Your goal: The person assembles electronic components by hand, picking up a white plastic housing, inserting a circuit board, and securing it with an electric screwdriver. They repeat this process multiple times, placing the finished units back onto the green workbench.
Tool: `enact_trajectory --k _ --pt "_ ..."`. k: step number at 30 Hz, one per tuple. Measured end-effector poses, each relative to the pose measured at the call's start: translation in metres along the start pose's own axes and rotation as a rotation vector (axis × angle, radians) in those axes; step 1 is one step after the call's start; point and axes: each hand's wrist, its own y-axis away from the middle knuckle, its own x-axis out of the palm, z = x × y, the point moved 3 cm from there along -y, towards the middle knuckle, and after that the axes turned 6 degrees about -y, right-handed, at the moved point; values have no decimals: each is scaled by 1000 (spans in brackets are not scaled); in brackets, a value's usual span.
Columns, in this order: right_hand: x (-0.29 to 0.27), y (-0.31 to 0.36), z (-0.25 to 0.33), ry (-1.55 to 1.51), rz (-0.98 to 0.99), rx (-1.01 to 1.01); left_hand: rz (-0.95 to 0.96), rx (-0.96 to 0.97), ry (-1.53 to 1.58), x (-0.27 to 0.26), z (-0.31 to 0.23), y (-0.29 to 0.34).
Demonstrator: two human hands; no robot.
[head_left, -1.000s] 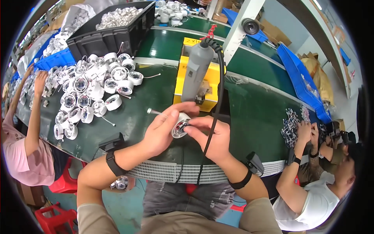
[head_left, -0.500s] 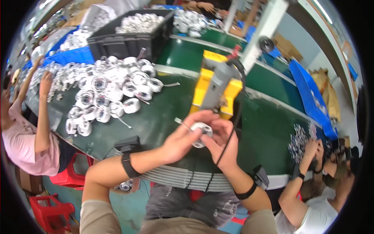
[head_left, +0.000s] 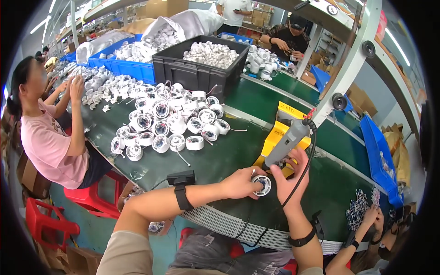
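My left hand (head_left: 243, 183) is closed on a white round housing (head_left: 262, 185) whose open, ringed side faces up. Just right of it, my right hand (head_left: 293, 176) has its thumb and fingers apart around the lower end of a grey electric screwdriver (head_left: 289, 142); I cannot make out firm contact. The screwdriver leans in a yellow holder (head_left: 275, 133), and its black cable runs down past my right wrist. To the left, many similar white housings (head_left: 176, 123) with short wires lie heaped on the green table (head_left: 220, 160).
A black crate (head_left: 197, 73) of small white parts stands behind the heap, beside a blue bin (head_left: 137, 68). A white post (head_left: 348, 64) rises at the right, near a blue tray (head_left: 378, 151). Other people (head_left: 52, 137) work at the left, far side and lower right. Red stools (head_left: 94, 197) stand below.
My right hand has left the housing and opened at the screwdriver. The housing stays in my left hand, now turned with its ringed side up. The view has shifted, showing more of the far side.
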Motion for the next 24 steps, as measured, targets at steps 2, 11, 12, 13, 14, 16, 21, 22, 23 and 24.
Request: enact_trajectory --k 2,11,12,13,14,16,21,22,23,24 --pt "18 -12 6 -81 162 137 -13 -105 44 -3 4 -4" --pt "26 -57 6 -622 -197 24 17 -178 130 -13 11 -11" --pt "26 -64 4 -622 -230 41 7 -188 103 -15 10 -11" --pt "25 -70 3 -598 -247 52 27 -185 116 -14 11 -12" --pt "25 -72 0 -580 -247 54 20 -195 103 -15 14 -12" --pt "24 -74 -7 -599 -277 79 21 -205 98 -14 14 -13" --pt "24 -71 -8 -552 -277 128 9 -214 93 -13 17 -13" --pt "23 -70 -8 -546 -267 113 7 -218 98 -13 16 -12" --pt "23 -70 -8 -537 -261 97 8 -221 93 -12 14 -12" --pt "23 -70 -9 -533 -261 101 10 -224 86 -12 13 -12"
